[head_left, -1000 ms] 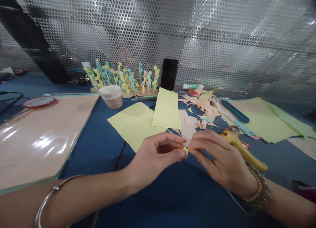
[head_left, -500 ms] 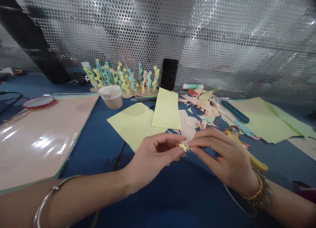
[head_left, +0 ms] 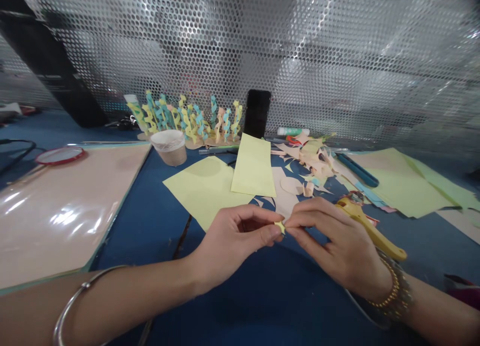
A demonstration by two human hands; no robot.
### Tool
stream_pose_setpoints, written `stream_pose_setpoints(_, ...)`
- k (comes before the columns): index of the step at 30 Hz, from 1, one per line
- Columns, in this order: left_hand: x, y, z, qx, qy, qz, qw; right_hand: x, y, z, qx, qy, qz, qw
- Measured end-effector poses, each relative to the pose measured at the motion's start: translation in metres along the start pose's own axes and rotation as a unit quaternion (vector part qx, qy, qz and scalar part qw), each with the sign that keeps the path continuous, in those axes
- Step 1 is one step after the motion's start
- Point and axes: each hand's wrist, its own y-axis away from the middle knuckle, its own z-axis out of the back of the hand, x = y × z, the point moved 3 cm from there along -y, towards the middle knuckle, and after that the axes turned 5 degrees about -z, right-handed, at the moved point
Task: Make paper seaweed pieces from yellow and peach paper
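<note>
- On my feed: a small scrap of pale yellow paper point(head_left: 279, 227), tiny against the fingers around it.
- Shape: folded or curled, with jagged little points at the edges; individual folds too small for me to read.
- Colour: pale yellow throughout, no markings I can make out.
- Pose: held in mid-air, tilted, resting on nothing.
- Hold: pinched at the thumb and forefinger of the left grip point(head_left: 234, 238), with fingertips of the right grip point(head_left: 333, 238) pressed against its other side.

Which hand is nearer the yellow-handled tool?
Right. The right hand sits just left of the yellow-handled tool in view; the left hand is farther off, beyond the right hand.
</note>
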Motion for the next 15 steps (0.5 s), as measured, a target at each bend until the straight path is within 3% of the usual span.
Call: stream_pose_setpoints(15, 0.0005, -0.0011, 0.0028, -0.005, -0.002, -0.040, 0.999, -0.0041, 0.0009, 0.0017, -0.033, -0.026, -0.023, 0.999)
